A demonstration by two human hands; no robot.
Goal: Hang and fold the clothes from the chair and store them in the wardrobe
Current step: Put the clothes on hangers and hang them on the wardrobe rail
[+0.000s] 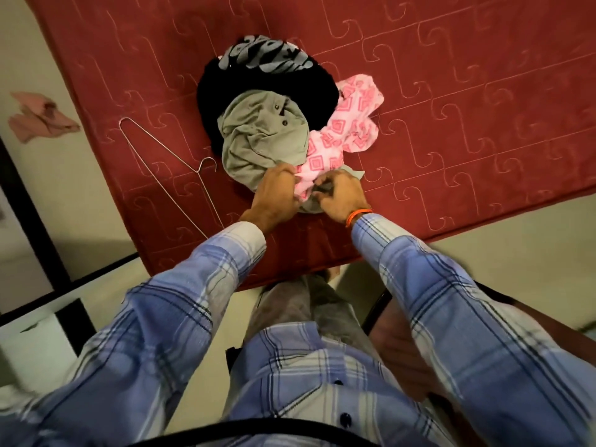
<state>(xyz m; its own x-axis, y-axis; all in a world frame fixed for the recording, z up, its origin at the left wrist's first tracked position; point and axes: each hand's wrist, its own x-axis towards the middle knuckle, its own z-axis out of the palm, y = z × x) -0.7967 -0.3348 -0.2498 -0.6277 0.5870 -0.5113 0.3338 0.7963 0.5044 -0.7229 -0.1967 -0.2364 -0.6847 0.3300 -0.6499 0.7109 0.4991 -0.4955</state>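
Observation:
A heap of clothes lies on the red quilted mattress [451,108]: a black garment with grey print [258,75] at the back, a grey buttoned garment [261,140] in front of it, and a pink patterned cloth [348,124] to the right. My left hand [277,191] grips the near end of the pink cloth where it meets the grey garment. My right hand [338,195] pinches the same pink end from the right, fingers curled. A bare wire hanger [174,169] lies on the mattress left of the heap.
A crumpled pink cloth [42,116] lies on the pale floor at far left. A dark frame [35,217] runs along the left. A brown chair [403,343] stands at my right leg. The mattress edge is just in front of me.

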